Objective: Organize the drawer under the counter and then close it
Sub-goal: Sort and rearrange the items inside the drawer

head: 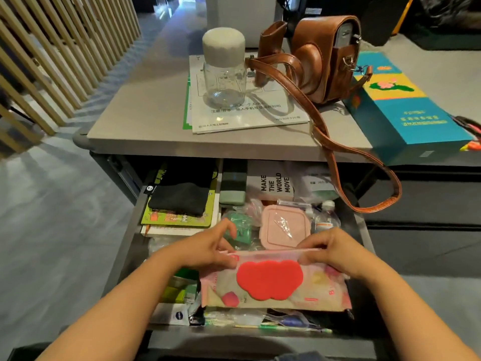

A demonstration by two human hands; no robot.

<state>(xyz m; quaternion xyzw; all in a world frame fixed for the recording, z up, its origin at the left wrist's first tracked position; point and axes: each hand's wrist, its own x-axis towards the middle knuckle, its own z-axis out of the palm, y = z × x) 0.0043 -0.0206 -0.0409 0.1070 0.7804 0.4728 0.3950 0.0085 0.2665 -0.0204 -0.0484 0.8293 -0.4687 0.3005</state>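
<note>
Left hand (208, 250), right hand (335, 251) pinch wipes pack (273, 281) over drawer (121, 252) below counter (145, 118).

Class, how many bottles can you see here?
2. A clear bottle with a white cap stands on the grey counter; a small clear bottle lies in the open drawer. Clutter may hide more.

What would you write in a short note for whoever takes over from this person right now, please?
Left hand: pinches the top edge of the pink wipes pack near its left end.
Right hand: pinches the same edge near its right end.
Things: the pack is over the front part of the open drawer, just in front of the pink lidded box; a black pouch lies at the back left.
Done: drawer open, sorting under way.
Left: place the pack, tidy the loose items, close the drawer.
</note>
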